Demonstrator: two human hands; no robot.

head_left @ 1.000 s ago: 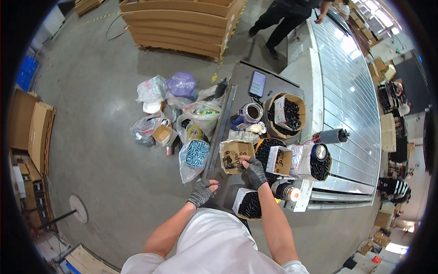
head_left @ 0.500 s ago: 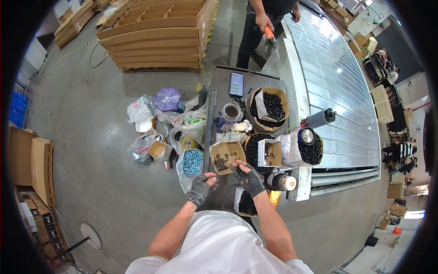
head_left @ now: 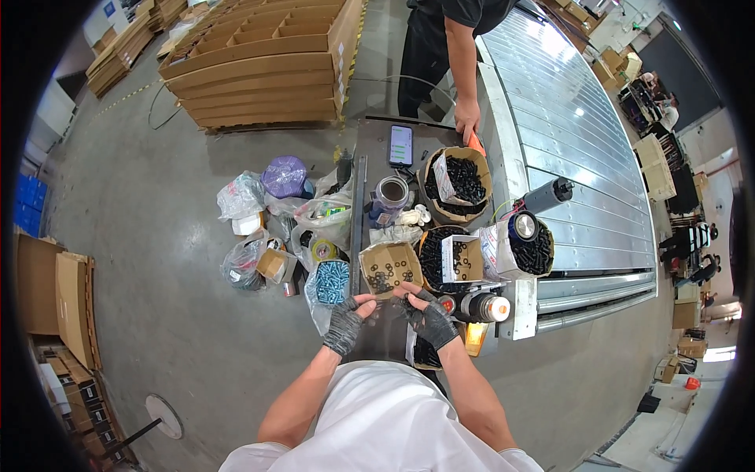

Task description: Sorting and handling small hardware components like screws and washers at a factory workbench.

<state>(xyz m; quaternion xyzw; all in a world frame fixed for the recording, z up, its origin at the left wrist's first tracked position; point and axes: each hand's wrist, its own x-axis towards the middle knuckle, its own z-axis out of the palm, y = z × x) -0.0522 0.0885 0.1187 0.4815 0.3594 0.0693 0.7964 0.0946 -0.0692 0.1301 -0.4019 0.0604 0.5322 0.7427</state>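
My left hand (head_left: 346, 324), in a grey fingerless glove, is just off the near left corner of a shallow cardboard box (head_left: 370, 263). Its thumb and fingers are pinched together; anything between them is too small to make out. Several small dark rings (head_left: 380, 282) lie in that box. My right hand (head_left: 431, 316), gloved the same way, hangs at the box's near right corner with fingertips drawn together, and what they hold cannot be made out. Left of the box sits a container of blue screws (head_left: 332, 282).
Cartons of black parts (head_left: 464, 179), a small white box of rings (head_left: 469, 259), a thermos (head_left: 486, 307), an open mug (head_left: 392, 191) and a phone (head_left: 401, 146) crowd the table. A roller conveyor (head_left: 582, 157) runs right. Across the table, a person's hand (head_left: 467, 118) holds an orange tool.
My right hand has drawn back slightly from inside the box toward me. My left hand stays nearly in place. The other person's arm has lowered the orange tool toward the far carton.
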